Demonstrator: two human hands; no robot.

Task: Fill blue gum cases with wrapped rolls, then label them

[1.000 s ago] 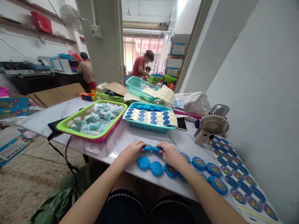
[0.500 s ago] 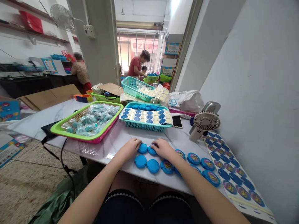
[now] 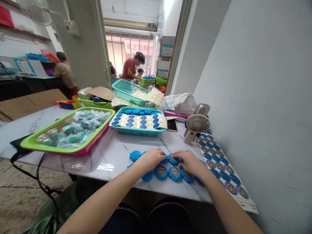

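Round blue cases (image 3: pixel 135 156) lie in two rows on the marbled table; those in the middle and at the right bear colourful round stickers, and the ones at the left are plain. My left hand (image 3: pixel 154 158) is over the back row, its fingertips at a blue case; what they grip is hidden. Just right of it, my right hand (image 3: pixel 188 160) reaches over the back row with its fingers apart, the fingertips touching a stickered case (image 3: pixel 173 159). Sticker sheets (image 3: pixel 220 162) run along the wall at the right.
A green-rimmed basket (image 3: pixel 70 150) of bagged pieces stands left. Behind the cases is a teal basket (image 3: pixel 138 131) with a sticker sheet on top. A small fan (image 3: pixel 198 123) and a phone (image 3: pixel 172 125) stand and lie at the back right. Two people work beyond.
Both hands have moved right along the back row, from the plain cases to the stickered ones. The view has turned to the right.
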